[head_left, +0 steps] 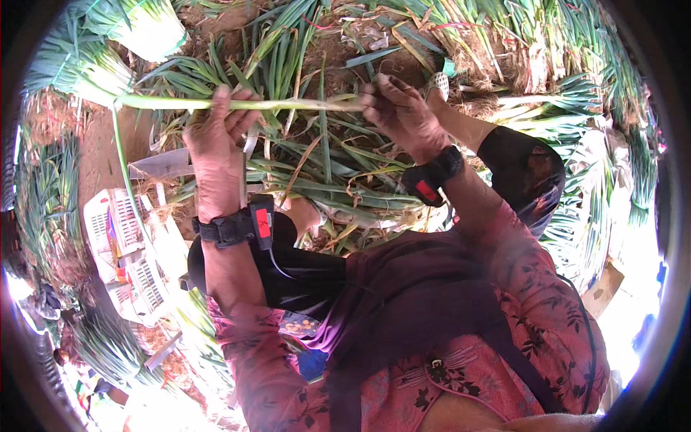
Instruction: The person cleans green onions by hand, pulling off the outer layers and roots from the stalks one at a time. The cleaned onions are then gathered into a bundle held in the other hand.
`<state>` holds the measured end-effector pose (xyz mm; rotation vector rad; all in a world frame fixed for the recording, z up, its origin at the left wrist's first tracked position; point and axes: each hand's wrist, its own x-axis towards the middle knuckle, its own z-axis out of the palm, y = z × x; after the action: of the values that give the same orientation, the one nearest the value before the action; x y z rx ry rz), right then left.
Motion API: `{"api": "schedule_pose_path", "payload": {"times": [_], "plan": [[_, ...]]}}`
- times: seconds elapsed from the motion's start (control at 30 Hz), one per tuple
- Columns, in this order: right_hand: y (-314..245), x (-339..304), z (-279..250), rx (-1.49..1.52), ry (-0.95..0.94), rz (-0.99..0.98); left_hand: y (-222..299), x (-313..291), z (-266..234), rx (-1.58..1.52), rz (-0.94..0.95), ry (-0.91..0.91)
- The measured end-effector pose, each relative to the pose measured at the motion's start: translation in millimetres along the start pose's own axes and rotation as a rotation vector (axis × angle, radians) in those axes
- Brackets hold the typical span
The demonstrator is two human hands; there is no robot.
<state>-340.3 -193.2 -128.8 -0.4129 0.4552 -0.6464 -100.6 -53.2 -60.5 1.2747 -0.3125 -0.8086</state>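
Observation:
A long spring onion (295, 105) stretches level between my hands, pale green, turning whitish and frayed at its right end. My left hand (218, 133) grips it between thumb and fingers, left of its middle. To the left of that hand the stalk runs on, and a thin green leaf (124, 155) bends down from its tip. At the right end my right hand (404, 115) is closed with its fingers curled in; exactly what they pinch there is partly hidden. Just left of my left wrist a broad metal blade (160, 165) shows.
Loose leaves and trimmings (338, 165) lie in a heap below my hands. Tied bundles of spring onions (79, 75) stand at the far left, with rooted ones (533, 57) at the far right. A white plastic basket (119, 216) sits on my left. My knees flank the heap.

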Motion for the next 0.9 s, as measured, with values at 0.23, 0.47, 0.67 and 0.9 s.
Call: {"api": "schedule_pose_path", "payload": {"times": [0.23, 0.47, 0.67, 0.9], "plan": [[-44, 7, -112, -1.177, 0.494, -0.419, 14, 0, 3, 0.017, 0.112, 0.062], [25, 2, 50, -1.853, -0.314, -0.892, -3, -4, 13, 0.069, 0.081, 0.033], [39, 20, 72, -1.891, -0.343, -0.851, -6, -5, 21, 0.023, 0.045, 0.005], [54, 17, 70, -1.884, -0.308, -0.921, -2, -10, 23, 0.065, 0.123, 0.056]]}}
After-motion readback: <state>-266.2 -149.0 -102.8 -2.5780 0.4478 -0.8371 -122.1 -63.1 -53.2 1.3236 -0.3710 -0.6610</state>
